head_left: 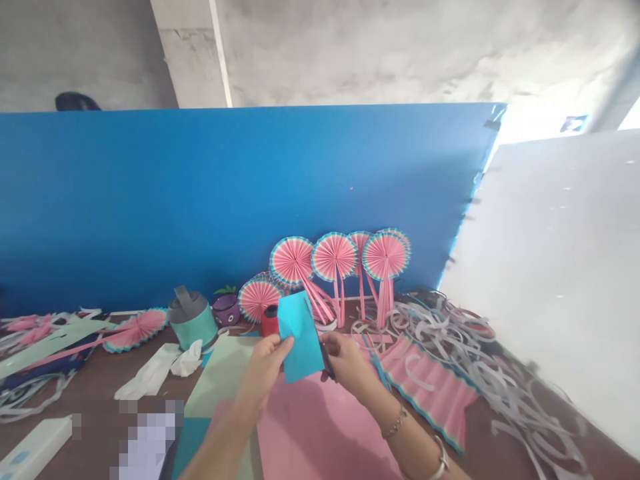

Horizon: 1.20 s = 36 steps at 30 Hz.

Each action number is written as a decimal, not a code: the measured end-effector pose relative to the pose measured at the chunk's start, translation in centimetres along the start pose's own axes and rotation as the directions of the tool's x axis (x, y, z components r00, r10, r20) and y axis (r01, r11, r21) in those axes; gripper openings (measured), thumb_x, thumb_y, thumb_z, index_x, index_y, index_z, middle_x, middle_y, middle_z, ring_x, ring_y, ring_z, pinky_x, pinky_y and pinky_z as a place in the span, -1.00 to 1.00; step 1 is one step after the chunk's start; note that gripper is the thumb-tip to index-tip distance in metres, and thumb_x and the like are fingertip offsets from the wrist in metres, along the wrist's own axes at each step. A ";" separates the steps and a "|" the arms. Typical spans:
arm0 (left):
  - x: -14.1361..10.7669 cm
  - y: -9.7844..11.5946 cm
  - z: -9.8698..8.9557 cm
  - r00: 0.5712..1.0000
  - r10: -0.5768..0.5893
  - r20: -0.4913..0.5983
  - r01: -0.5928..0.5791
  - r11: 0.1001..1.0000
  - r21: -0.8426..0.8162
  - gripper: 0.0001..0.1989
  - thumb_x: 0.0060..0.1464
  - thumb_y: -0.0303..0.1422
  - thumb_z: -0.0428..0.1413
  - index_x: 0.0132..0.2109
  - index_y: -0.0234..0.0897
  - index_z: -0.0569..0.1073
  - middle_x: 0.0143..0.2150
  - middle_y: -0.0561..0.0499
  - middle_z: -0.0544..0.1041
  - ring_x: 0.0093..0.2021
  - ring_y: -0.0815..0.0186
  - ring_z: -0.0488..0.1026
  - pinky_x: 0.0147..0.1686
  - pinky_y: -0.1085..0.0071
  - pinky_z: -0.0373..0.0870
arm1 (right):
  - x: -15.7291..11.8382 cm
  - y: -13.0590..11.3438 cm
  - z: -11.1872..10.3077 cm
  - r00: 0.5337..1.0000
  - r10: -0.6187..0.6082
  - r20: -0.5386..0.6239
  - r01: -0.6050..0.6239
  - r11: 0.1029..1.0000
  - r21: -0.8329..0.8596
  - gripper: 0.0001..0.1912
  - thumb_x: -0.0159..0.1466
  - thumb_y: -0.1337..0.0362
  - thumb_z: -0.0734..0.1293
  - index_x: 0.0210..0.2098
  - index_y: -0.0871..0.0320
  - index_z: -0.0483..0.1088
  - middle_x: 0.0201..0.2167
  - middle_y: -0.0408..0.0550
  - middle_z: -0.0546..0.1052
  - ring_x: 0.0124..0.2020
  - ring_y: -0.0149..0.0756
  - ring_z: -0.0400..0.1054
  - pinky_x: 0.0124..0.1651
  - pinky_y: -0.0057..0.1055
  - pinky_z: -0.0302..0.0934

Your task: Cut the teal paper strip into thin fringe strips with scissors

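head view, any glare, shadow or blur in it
Head view: washed-out glare at upper right, above the white panel; soft shadow across the pink sheet; loose paper strips look smeared toward the lower right; blocky pixelation covers part of the lower left.

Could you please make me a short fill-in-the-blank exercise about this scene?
The left hand holds the turquoise paper by its ______ edge. The bracelets are both worn on the ______ arm. The small pot with green leaves is ______. Several round pink fans stand in front of a ______ partition.

Missing words: left; right; purple; blue.
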<state>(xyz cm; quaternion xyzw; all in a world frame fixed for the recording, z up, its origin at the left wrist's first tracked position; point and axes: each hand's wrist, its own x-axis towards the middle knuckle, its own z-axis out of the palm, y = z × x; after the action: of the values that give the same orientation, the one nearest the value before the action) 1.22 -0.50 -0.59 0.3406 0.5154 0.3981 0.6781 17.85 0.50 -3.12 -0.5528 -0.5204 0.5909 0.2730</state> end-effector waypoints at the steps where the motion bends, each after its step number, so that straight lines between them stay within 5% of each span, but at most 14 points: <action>1: 0.0 0.0 0.0 1.000 0.000 0.003 0.000 1.000 0.000 -0.45 -0.13 -0.02 0.18 -0.19 -0.46 0.38 -0.26 -0.18 0.47 -0.31 0.21 0.44 -0.25 0.34 0.39 | -0.1 -0.2 0.0 1.000 0.004 -0.002 -0.004 1.000 0.002 -0.66 0.03 0.26 0.16 -0.24 0.33 0.29 -0.63 -0.11 0.32 -0.64 -0.46 0.25 -0.65 -0.68 -0.02; 11: -0.5 0.8 0.3 0.999 -0.038 -0.005 0.038 0.999 0.020 -0.38 -0.25 0.02 0.22 -0.21 -0.46 0.41 -0.26 -0.18 0.48 -0.30 0.19 0.45 -0.25 0.36 0.38 | 0.4 0.7 0.0 1.000 0.004 0.000 -0.004 0.998 0.059 -0.57 0.00 0.27 0.12 -0.16 0.34 0.26 -0.61 -0.12 0.32 -0.60 -0.39 0.30 -0.68 -0.67 -0.06; 18: -0.7 1.4 0.8 0.998 -0.056 -0.004 0.056 0.998 0.041 -0.37 -0.28 0.05 0.22 -0.23 -0.44 0.40 -0.30 -0.15 0.48 -0.34 0.24 0.44 -0.28 0.39 0.37 | 0.7 1.0 0.1 1.000 -0.017 -0.003 0.018 0.994 0.105 -0.62 -0.03 0.26 0.13 -0.26 0.35 0.27 -0.60 -0.12 0.32 -0.66 -0.44 0.24 -0.63 -0.61 0.10; 25: -0.6 0.9 0.6 0.999 -0.042 0.018 0.040 0.996 0.076 -0.34 -0.29 0.07 0.21 -0.26 -0.49 0.40 -0.44 -0.08 0.42 -0.45 0.39 0.32 -0.39 0.50 0.29 | 0.2 -0.2 0.0 1.000 0.016 -0.016 -0.013 0.991 0.133 -0.56 -0.06 0.21 0.22 -0.23 0.37 0.27 -0.61 -0.12 0.31 -0.62 -0.37 0.29 -0.70 -0.67 -0.05; 36: -0.1 0.0 0.1 0.997 -0.064 0.046 0.061 0.996 0.063 -0.39 -0.22 0.03 0.19 -0.21 -0.47 0.40 -0.32 -0.15 0.44 -0.34 0.28 0.39 -0.27 0.39 0.35 | 0.4 -0.3 -0.2 0.996 0.073 -0.041 -0.068 0.990 0.120 -0.54 -0.08 0.15 0.24 -0.26 0.37 0.26 -0.63 -0.09 0.31 -0.64 -0.39 0.26 -0.70 -0.65 -0.06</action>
<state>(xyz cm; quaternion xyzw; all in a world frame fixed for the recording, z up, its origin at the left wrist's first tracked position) 1.34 -0.61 -0.50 0.3544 0.5214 0.3525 0.6916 17.86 1.01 -2.95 -0.5669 -0.4581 0.6173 0.2961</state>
